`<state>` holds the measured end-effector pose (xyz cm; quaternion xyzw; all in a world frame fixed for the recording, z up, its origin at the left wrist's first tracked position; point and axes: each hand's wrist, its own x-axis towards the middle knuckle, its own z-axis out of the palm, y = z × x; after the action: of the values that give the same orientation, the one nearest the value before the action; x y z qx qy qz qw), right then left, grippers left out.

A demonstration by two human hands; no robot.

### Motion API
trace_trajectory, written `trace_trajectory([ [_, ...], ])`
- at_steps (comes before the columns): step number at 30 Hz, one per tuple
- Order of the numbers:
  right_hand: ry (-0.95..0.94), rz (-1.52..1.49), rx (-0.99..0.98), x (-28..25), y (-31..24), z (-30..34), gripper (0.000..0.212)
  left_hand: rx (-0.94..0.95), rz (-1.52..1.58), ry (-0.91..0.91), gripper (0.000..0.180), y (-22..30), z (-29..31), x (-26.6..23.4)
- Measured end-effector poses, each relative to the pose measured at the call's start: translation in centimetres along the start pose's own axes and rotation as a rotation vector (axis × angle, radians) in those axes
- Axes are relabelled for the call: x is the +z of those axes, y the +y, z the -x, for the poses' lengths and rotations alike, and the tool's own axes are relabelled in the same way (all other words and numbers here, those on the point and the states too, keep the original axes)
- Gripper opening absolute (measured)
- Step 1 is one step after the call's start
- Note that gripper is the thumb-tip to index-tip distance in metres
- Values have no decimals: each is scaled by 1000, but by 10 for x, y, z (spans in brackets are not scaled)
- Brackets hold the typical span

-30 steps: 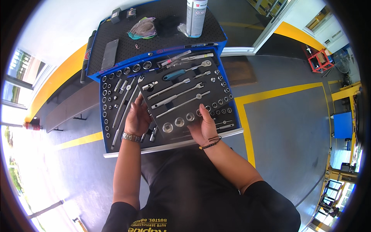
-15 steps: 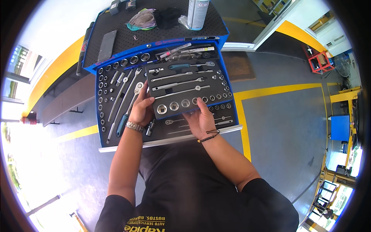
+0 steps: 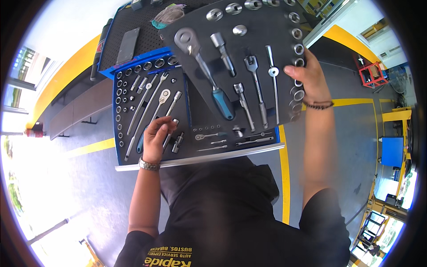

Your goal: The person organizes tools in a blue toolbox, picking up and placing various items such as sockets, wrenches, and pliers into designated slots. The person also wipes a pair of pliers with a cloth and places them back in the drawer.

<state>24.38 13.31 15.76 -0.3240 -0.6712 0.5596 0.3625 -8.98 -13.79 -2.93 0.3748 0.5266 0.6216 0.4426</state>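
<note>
A dark slab (image 3: pixel 128 46) lies on the cabinet (image 3: pixel 153 39). The left hand (image 3: pixel 156 139), fingers loosely curled and thumb apart, is over the left tray (image 3: pixel 183 114) in the open drawer (image 3: pixel 200 157); whether it touches anything, I cannot tell. Rightward, the lifted tray (image 3: pixel 260 39) is tilted above the drawer, bearing a ratchet (image 3: pixel 205 71), bars (image 3: pixel 276 95) and sockets (image 3: pixel 297 33). The right hand (image 3: pixel 311 80) clamps its right edge. Far right stands a red cart (image 3: pixel 372 75).

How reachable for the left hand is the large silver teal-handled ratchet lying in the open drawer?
Probably yes: the left hand looks empty, close to the ratchet, and the dark-grey tool tray doesn't cover it.
</note>
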Motion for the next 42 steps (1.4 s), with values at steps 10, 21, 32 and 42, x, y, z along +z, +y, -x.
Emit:
trace_trajectory([
  [10, -928, 947, 115, 80, -1, -131, 79, -96, -71, 212, 38, 2, -1, 3],
  [21, -1021, 810, 282, 83, 67, -156, 81, -215, -182, 169, 37, 6, -12, 6],
  [32, -1004, 765, 221, 77, 99, -159, 83, -260, -245, 185, 35, 3, -17, 9],
  [42, -613, 953, -125, 88, 136, -119, 67, -296, -280, 206, 30, 7, -19, 11],
])
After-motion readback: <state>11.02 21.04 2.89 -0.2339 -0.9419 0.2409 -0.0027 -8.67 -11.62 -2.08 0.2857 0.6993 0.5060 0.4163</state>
